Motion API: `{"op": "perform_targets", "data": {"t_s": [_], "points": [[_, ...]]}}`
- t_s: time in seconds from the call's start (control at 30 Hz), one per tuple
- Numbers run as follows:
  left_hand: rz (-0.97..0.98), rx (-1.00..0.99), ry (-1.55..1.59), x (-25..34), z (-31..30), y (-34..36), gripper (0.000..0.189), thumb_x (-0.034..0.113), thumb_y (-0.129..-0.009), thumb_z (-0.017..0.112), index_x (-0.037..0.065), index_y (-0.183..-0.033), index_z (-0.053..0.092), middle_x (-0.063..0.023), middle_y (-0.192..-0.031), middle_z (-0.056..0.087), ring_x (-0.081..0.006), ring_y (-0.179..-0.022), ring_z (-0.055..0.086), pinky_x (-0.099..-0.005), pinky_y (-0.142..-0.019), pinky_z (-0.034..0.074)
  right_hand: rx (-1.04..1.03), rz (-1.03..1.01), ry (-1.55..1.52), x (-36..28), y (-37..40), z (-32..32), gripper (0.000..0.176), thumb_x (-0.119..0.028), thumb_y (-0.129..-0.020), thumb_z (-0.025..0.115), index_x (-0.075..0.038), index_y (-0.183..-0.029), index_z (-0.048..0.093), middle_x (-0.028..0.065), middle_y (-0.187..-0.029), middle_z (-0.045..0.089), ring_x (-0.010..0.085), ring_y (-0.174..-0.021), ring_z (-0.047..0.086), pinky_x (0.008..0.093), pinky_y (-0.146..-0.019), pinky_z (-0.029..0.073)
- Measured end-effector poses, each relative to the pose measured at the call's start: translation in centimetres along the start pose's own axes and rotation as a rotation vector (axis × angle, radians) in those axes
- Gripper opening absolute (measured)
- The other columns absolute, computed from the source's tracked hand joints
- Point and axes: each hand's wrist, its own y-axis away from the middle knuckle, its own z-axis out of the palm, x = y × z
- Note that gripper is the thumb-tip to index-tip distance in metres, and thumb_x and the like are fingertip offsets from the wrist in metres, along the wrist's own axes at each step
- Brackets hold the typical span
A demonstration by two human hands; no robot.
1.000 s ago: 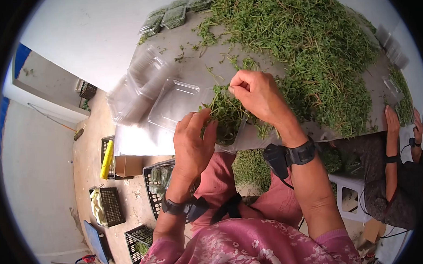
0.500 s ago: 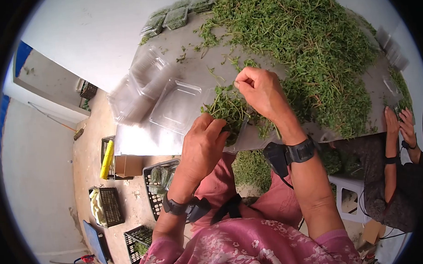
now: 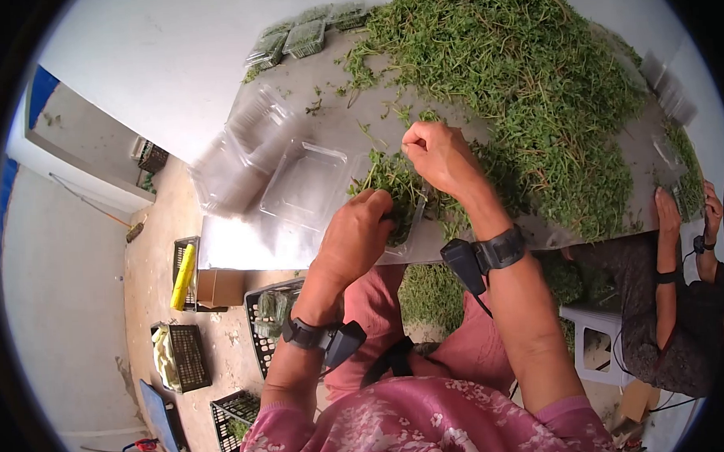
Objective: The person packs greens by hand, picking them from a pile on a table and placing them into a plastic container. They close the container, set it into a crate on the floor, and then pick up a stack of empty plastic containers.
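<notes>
Leafy green stems (image 3: 382, 176) fill a clear plastic box at the table's near edge, and its transparent wall (image 3: 416, 224) shows between my hands. My left hand (image 3: 358, 230) is closed, fingers curled into the greens at the box's left side. Just above the right side of the box, my right hand (image 3: 443, 159) makes a pinch; whatever is between thumb and finger is too small to make out. A large heap of the same greens (image 3: 524, 85) spreads to the right. To the left lies an open clear box (image 3: 304, 180).
Stacked clear boxes (image 3: 244, 154) stand at the table's left edge. Filled boxes (image 3: 304, 38) sit at the far left corner. Black crates (image 3: 193, 355) and a cardboard box (image 3: 221, 287) are on the floor. Another person's hands (image 3: 668, 211) work at the right.
My right hand has shifted slightly, its fingers still pinched. My left hand stays at the box's left side, its fingers drawn a little closer together. The other person's hands have moved slightly apart.
</notes>
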Motion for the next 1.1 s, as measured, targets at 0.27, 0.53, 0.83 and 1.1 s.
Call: {"op": "perform_targets", "data": {"t_s": [0.27, 0.53, 0.83, 1.1], "points": [[-0.025, -0.04, -0.025, 0.0, -1.5, 1.6, 0.019, 0.002, -0.076, 0.069, 0.0, -0.09, 0.057, -0.015, -0.086, 0.06, -0.0355, -0.079, 0.062, -0.0409, -0.069, 0.049, 0.01, 0.023, -0.003, 1.2, -1.0, -0.1, 0.013, -0.011, -0.085, 0.065, -0.003, -0.096, 0.069, 0.0155, -0.084, 0.07, 0.0274, -0.077, 0.067, 0.0376, -0.072, 0.052], [0.014, -0.038, -0.005, 0.1, -2.9, 2.5, 0.023, 0.002, -0.076, 0.072, 0.0, -0.096, 0.062, -0.0134, -0.086, 0.061, -0.0308, -0.077, 0.063, -0.0368, -0.068, 0.05, -0.107, -0.082, 0.373, 1.3, -0.9, 2.7, 0.019, -0.002, -0.083, 0.065, -0.008, -0.101, 0.068, 0.0149, -0.108, 0.059, 0.0354, -0.107, 0.056, 0.0444, -0.091, 0.046], [0.044, 0.251, -0.086, 1.0, -2.4, 2.1, 0.024, 0.003, -0.077, 0.071, 0.001, -0.099, 0.064, -0.0143, -0.096, 0.062, -0.0354, -0.09, 0.061, -0.0417, -0.075, 0.051, -0.114, -0.129, 0.424, 1.5, -0.9, 2.1, 0.005, 0.002, -0.081, 0.061, -0.003, -0.082, 0.06, 0.0133, -0.098, 0.057, 0.0342, -0.099, 0.055, 0.0431, -0.084, 0.044], [0.107, 0.123, -0.109, -0.3, -2.3, 2.3, 0.023, 0.001, -0.078, 0.069, 0.0, -0.101, 0.064, -0.0151, -0.104, 0.063, -0.0357, -0.096, 0.06, -0.0414, -0.083, 0.051, -0.074, -0.219, -0.099, -1.2, -0.5, -1.1, 0.008, -0.005, -0.083, 0.065, 0.0, -0.089, 0.064, 0.0117, -0.093, 0.06, 0.027, -0.085, 0.061, 0.0379, -0.077, 0.049]]}}
